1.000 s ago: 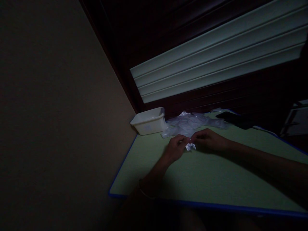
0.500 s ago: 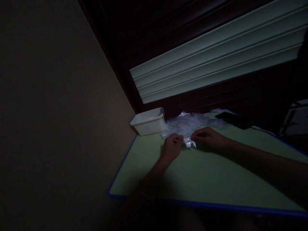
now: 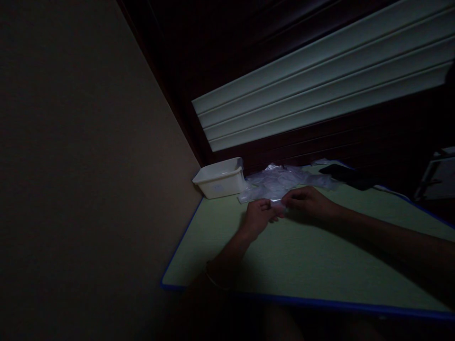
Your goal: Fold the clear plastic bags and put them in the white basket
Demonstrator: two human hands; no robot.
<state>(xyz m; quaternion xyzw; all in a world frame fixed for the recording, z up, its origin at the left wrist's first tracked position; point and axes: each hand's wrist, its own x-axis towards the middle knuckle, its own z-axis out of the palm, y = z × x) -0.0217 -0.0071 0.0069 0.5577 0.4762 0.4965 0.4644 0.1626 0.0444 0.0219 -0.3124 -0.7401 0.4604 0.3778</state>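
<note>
Between my two hands, just above the table, is a small clear plastic bag (image 3: 277, 203) that catches the light. My left hand (image 3: 258, 218) pinches its left side, with some fingers reaching underneath behind the film. On the other side my right hand (image 3: 302, 201) grips the bag's right edge between thumb and forefinger. Right beyond the hands lies a loose heap of clear plastic bags (image 3: 284, 180), crumpled and overlapping. The scene is dim, so whether the held bag contains anything cannot be made out.
A white plastic tub (image 3: 222, 183) stands at the table's back left corner, against the wall (image 3: 106, 189). Dark flat objects (image 3: 346, 176) lie at the back right, near a pale cable (image 3: 391, 192). The light green table (image 3: 305, 260) has a blue edge.
My left hand has turned, its fingers now stretching under the bag. The bag's loose lower flap, which hung down shiny before, is now hidden or flattened over those fingers. My right hand has barely moved.
</note>
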